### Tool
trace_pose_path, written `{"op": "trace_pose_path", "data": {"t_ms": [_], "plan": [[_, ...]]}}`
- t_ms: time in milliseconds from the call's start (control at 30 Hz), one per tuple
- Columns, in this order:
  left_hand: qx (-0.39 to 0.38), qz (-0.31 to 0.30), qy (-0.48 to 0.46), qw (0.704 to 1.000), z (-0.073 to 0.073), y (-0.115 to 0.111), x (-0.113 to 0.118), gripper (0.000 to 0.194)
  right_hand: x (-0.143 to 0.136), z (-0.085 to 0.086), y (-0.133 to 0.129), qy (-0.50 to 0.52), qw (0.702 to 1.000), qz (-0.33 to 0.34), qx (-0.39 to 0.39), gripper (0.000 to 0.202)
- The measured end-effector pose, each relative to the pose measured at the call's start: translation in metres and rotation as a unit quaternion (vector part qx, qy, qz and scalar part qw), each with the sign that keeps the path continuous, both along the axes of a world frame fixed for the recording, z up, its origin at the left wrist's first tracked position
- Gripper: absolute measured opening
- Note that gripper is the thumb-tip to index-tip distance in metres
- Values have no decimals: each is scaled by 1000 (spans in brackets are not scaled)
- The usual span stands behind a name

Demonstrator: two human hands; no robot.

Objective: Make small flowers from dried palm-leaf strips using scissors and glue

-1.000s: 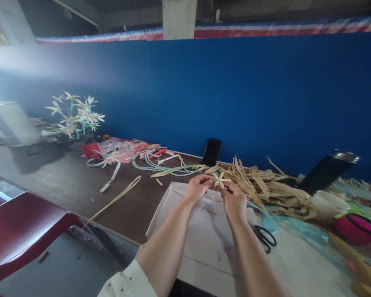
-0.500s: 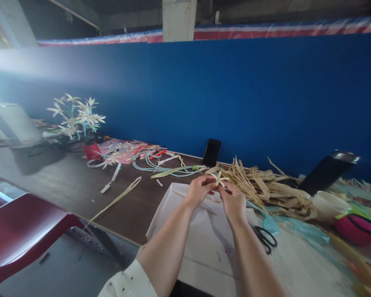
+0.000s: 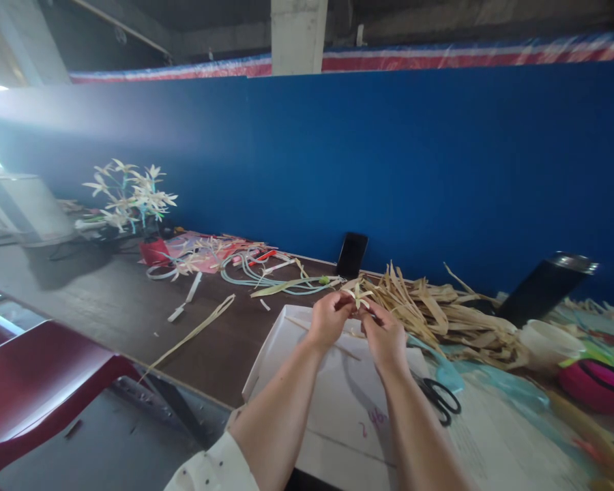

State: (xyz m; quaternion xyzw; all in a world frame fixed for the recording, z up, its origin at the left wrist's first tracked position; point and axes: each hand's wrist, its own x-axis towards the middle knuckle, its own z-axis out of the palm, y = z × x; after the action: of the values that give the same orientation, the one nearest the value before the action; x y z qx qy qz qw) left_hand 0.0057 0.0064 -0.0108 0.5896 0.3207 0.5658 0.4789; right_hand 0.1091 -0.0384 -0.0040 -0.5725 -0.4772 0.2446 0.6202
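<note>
A small pale flower with pointed petals (image 3: pixel 357 296) is held between my two hands, above the far part of a white box lid (image 3: pixel 332 402). My left hand (image 3: pixel 330 317) is closed on its left side, and my right hand (image 3: pixel 385 334) pinches it from the right and below. The fingertips partly hide its base. A thin stick (image 3: pixel 345 351) lies on the lid under my hands. Black-handled scissors (image 3: pixel 441 401) rest to the right of my right forearm.
Dried husks (image 3: pixel 440 314) lie behind and right, near a black bottle (image 3: pixel 547 286), a white cup (image 3: pixel 547 344) and a pink pouch (image 3: pixel 596 385). A phone (image 3: pixel 352 254) leans on the blue partition (image 3: pixel 389 164). Flowers in a red pot (image 3: pixel 154 251) stand left, beyond pale blue tubing (image 3: pixel 240 279).
The flower has tilted a little and shifted slightly left in my fingers. Both hands keep their hold on it, and the view has moved slightly.
</note>
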Motion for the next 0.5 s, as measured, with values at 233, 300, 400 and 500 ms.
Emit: {"op": "trace_pose_path", "data": {"t_ms": [233,300,400,500], "plan": [[51,66,61,995,0,-1,0,9,2,3,1,279,960,23,1,36],[69,71,81,992,-2,-1,0,9,5,6,0,313,949,26,-7,36],[96,57,93,989,-4,0,0,10,7,8,-2,360,931,56,-14,32],[119,45,105,986,-7,0,1,10,7,9,-2,394,915,81,-8,26]]}}
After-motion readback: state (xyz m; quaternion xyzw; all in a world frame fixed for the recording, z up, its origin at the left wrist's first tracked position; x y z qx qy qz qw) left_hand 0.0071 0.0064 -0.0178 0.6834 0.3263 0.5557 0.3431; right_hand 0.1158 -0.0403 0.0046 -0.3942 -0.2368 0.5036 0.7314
